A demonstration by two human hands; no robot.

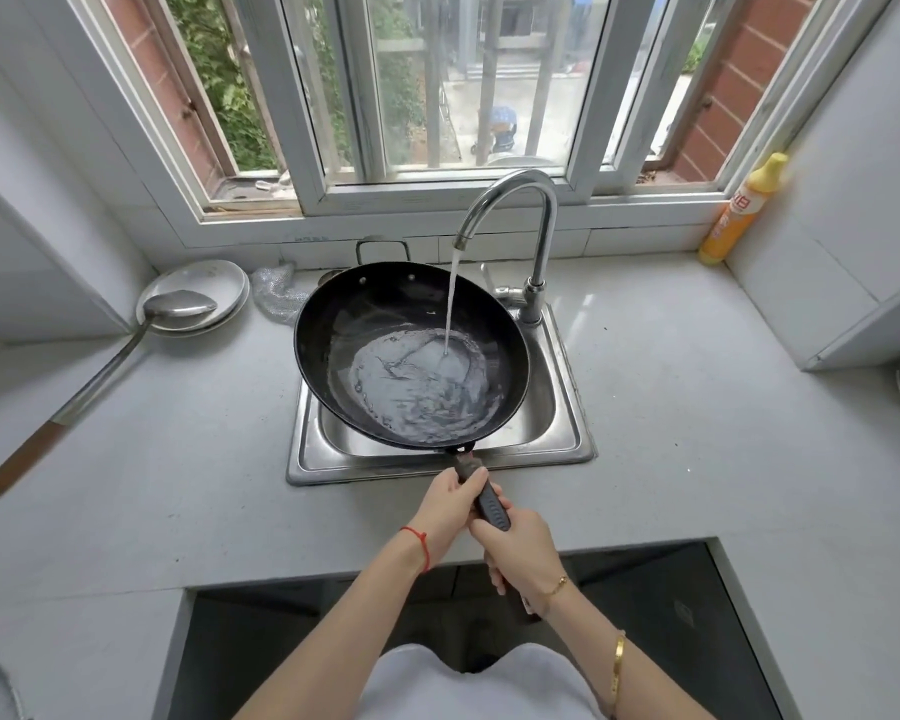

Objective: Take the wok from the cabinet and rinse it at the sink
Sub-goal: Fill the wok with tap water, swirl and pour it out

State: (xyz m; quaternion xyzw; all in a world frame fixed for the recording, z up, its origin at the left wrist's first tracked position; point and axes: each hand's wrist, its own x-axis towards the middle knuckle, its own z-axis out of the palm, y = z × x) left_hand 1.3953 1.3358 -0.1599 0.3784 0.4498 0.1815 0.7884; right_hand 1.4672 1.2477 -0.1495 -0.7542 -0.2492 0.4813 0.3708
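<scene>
The wide black metal wok (pixel 411 356) hangs over the stainless steel sink (pixel 567 433) set in the pale grey tabletop (pixel 697 407), tipped slightly, with a thin stream from the curved chrome tap (pixel 510 200) landing in its bowl, where a shallow pool of water has gathered. It looks heavy and stiff, and with water pooling the weight sits far from the long dark handle (pixel 492 506) — a one-handed hold would likely twist at the wrist. The handle is the sensible place to take it; the wet rim would be slippery.

Both hands hold that handle. The left hand (pixel 448 506) wraps it nearer the pan, thumb lying along the top; the right hand (pixel 520 553) grips the end just behind, fingers curled round it. Each grip is closed on the handle, and the forearms reach forward from the body and converge there.

A steel ladle with a wooden handle (pixel 126 356) rests on a round metal plate (pixel 219 283) at the left — well apart from the sink.
</scene>
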